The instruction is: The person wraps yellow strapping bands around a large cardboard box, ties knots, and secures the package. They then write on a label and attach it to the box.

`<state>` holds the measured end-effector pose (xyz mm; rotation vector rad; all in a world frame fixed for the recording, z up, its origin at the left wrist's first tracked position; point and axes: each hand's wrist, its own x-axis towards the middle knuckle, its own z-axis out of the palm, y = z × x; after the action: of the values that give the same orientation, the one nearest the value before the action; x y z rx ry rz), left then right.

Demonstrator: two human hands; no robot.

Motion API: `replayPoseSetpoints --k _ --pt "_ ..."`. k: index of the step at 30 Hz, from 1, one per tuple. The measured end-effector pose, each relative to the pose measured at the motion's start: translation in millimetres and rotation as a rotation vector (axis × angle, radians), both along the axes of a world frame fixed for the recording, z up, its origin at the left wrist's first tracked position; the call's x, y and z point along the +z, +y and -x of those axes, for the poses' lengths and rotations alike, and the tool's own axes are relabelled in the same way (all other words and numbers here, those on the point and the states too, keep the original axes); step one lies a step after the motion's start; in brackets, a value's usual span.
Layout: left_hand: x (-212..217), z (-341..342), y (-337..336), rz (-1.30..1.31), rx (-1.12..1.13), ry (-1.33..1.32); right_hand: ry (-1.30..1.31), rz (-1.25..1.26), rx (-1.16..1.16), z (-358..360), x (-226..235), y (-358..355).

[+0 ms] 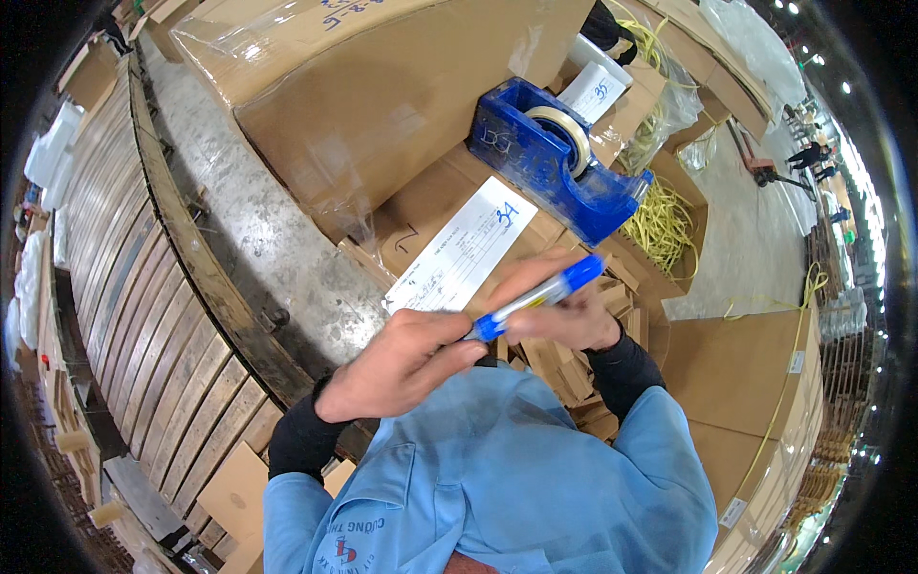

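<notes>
A white marker with blue ends (537, 298) lies slantwise between my two hands, in front of my chest. My right hand (574, 320) is closed round its white barrel. The fingers of my left hand (406, 362) pinch the lower blue end. Just beyond the hands, a white paper form (464, 244) with blue handwriting lies on a cardboard box (406, 215). A scuffed blue tape dispenser (545, 158) with a roll of pale tape stands behind the form, to the right.
A large carton (373, 124) rises at the far side. Another handwritten sheet (595, 91) lies behind the dispenser. Yellow strapping (660, 230) fills an open box on the right, near a tall strapped carton (736, 383). Leftward runs a wooden slatted platform (143, 316). A pallet jack (760, 167) stands farther off.
</notes>
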<state>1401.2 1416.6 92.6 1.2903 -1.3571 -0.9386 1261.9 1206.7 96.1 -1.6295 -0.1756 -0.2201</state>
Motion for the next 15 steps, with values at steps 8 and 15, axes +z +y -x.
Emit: replayPoseSetpoints --k 8,15 --pt "9.7 -17.0 9.1 0.170 0.318 -0.140 -0.082 -0.092 -0.487 -6.9 -0.2 -16.8" --pt "-31.5 -33.8 -58.4 0.338 0.202 -0.782 0.083 0.046 -0.615 -48.5 -29.9 -23.2"
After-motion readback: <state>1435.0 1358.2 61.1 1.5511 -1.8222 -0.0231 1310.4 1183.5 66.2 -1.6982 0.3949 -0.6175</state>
